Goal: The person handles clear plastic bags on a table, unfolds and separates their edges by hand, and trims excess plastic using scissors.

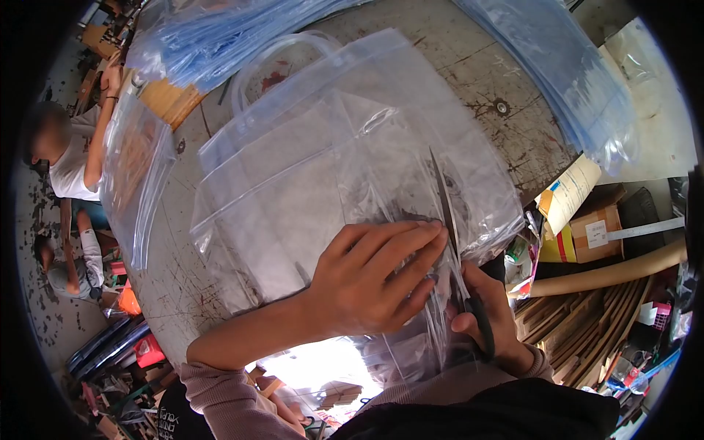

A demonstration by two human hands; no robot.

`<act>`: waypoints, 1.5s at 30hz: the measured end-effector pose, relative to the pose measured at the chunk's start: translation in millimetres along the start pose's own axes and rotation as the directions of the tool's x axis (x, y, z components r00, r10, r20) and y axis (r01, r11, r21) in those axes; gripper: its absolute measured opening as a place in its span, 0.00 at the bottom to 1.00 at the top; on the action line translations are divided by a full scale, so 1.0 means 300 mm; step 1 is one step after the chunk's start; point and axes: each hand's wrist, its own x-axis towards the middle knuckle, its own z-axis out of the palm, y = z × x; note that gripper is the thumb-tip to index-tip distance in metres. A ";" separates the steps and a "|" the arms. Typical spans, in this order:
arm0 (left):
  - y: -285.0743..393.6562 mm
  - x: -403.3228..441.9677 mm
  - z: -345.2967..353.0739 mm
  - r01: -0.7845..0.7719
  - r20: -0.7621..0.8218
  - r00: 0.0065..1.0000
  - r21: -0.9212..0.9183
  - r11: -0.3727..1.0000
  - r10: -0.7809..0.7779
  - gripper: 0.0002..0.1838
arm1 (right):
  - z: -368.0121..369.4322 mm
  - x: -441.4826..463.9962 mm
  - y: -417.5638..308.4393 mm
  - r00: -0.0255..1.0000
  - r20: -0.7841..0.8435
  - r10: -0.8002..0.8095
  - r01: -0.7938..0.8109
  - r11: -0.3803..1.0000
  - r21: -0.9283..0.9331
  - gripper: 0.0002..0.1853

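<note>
A clear plastic bag [293, 176] with a looped tube handle [282, 48] lies across the worktable in front of me. My left hand [374, 275] is palm down over its near right part, fingers bent on the film and closed on its folds near the blades. My left thumb is hidden. In my right hand [502, 315] is a pair of scissors [449, 213] with dark handles. The blades point away from me, along the plastic beside my left fingertips. Whether film lies between the blades is unclear.
Stacks of bluish plastic [213, 44] lie at the far side, and more plastic sheets [565, 81] at the right. The scratched tabletop [194, 286] shows at left. Cardboard boxes [598, 231] and a cardboard tube [616, 271] sit at right. Two people are at left.
</note>
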 end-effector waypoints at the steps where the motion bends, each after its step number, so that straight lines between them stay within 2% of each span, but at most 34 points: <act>1: -0.003 -0.001 0.000 -0.004 -0.002 1.000 0.002 1.000 0.004 0.23 | 0.002 -0.001 0.006 1.000 -0.001 -0.004 0.004 1.000 -0.001 0.36; 6: -0.002 -0.001 0.007 0.045 -0.068 0.997 0.015 0.999 -0.044 0.26 | 0.010 -0.008 -0.008 0.998 0.024 -0.055 0.051 0.990 0.133 0.36; 9: 0.041 -0.015 0.014 0.074 -0.026 0.997 0.009 0.997 -0.074 0.28 | 0.005 -0.031 -0.020 0.997 0.066 -0.034 0.022 0.985 0.174 0.37; 10: 0.048 -0.021 0.013 0.054 0.010 0.998 0.058 0.997 -0.055 0.24 | 0.002 -0.034 -0.026 0.998 0.060 -0.034 0.023 0.984 0.174 0.37; 13: 0.048 -0.020 0.013 0.047 0.008 0.999 0.064 0.997 -0.047 0.24 | -0.001 -0.030 -0.035 0.996 0.090 -0.005 -0.006 0.993 0.121 0.38; 16: 0.046 -0.020 0.014 0.038 -0.002 0.999 0.066 0.997 -0.038 0.24 | 0.008 -0.020 -0.033 0.997 0.048 -0.062 0.056 0.992 0.116 0.37; 19: 0.047 -0.019 0.018 0.049 -0.032 0.998 0.036 0.998 -0.048 0.27 | 0.006 -0.016 -0.023 0.998 0.048 -0.044 0.040 0.996 0.078 0.37; 25: 0.043 -0.022 0.023 0.040 -0.027 0.999 0.040 0.998 -0.039 0.26 | 0.016 -0.013 -0.008 0.998 -0.006 -0.058 0.059 0.994 0.091 0.39; 27: 0.044 -0.021 0.023 0.044 -0.026 0.999 0.041 0.998 -0.043 0.26 | 0.017 -0.014 -0.022 0.999 -0.030 -0.042 0.042 0.999 0.012 0.40; 31: 0.045 -0.019 0.020 0.030 -0.019 0.999 0.056 0.998 -0.029 0.27 | 0.004 -0.020 0.007 0.998 -0.051 -0.022 0.022 1.000 0.002 0.41; 39: 0.043 -0.020 0.017 0.054 -0.012 0.998 0.049 0.997 -0.054 0.26 | 0.000 -0.033 0.000 1.000 0.010 -0.028 0.026 0.994 0.106 0.40; 45: 0.043 -0.016 0.015 0.049 -0.017 0.999 0.056 0.997 -0.048 0.27 | -0.004 -0.034 -0.012 0.998 0.058 0.012 -0.015 0.998 0.062 0.39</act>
